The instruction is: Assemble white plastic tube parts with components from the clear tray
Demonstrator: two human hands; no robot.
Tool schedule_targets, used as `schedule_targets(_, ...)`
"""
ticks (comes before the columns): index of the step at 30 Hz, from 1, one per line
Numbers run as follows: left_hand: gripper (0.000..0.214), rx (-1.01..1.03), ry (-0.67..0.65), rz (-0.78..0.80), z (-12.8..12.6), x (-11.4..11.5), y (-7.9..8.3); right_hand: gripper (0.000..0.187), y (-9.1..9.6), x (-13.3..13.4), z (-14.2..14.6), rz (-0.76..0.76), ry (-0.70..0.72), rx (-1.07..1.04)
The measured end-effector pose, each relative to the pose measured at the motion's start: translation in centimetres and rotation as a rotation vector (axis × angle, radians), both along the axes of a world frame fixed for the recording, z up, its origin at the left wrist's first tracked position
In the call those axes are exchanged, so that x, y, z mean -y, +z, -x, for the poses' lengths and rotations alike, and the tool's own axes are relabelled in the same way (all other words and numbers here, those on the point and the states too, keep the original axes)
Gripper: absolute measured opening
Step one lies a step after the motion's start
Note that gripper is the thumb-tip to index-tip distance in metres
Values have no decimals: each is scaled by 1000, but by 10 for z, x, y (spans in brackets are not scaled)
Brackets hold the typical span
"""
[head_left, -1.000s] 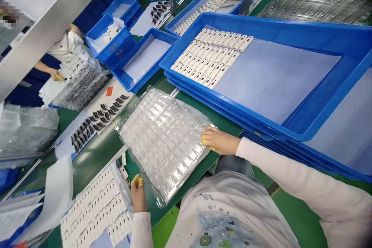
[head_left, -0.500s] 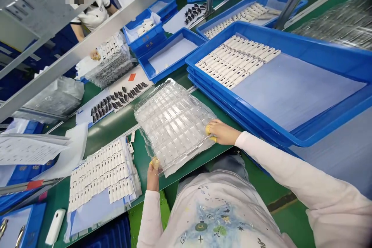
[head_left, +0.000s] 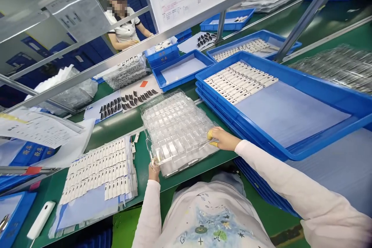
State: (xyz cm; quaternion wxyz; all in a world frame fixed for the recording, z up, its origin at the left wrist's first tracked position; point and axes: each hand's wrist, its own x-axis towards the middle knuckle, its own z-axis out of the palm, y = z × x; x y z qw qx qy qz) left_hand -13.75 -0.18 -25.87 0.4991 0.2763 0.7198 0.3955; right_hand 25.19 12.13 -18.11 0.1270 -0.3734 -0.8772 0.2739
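A clear plastic tray (head_left: 177, 128) with rows of moulded pockets lies over the green bench in front of me. Whether it is one tray or a stack of them, I cannot tell. My left hand (head_left: 154, 170) pinches its near left corner, partly hidden behind the clear plastic. Yellow finger covers show on my right hand (head_left: 222, 138), closed on the tray's right edge. Left of the tray, rows of white plastic parts (head_left: 95, 170) rest on stacked sheets. A blue bin (head_left: 296, 147) at the right holds more rows of similar white parts on a pale sheet.
Small black curved parts (head_left: 128, 102) lie on paper beyond the tray. An empty-looking blue bin (head_left: 186, 60) stands behind. A metal rail (head_left: 87, 69) crosses above the bench. Across it is another person (head_left: 124, 31). A white handheld device (head_left: 42, 219) lies at left.
The camera view has tilted up, showing more of the person opposite. The clear tray's pockets show more plainly, and its angle has shifted slightly. Both hands keep hold of its edges.
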Motion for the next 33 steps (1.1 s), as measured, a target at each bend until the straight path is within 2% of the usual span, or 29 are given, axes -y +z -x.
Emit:
schedule_targets(4,33,0,64,-11,8,7,-3,5,-9,4,-3,23,2,36)
schedule_targets(14,33,93,238,51,9,7,-26,17,-38,18,-1,45,5,183)
schedule_targets(25,31,228,325,126,13,10,-33,21,-62,28,8,97,-18,150)
schedule_targets(27,33,187,335,114,13,11,-34,21,-64,28,7,114,-69,113)
schedule_targets(29,37,114,335,79,13,10,-35,24,-66,26,5,129,-178,64)
schedule_targets(33,44,-42,247,-11,9,1,-37,34,-75,14,0,200,-532,-34)
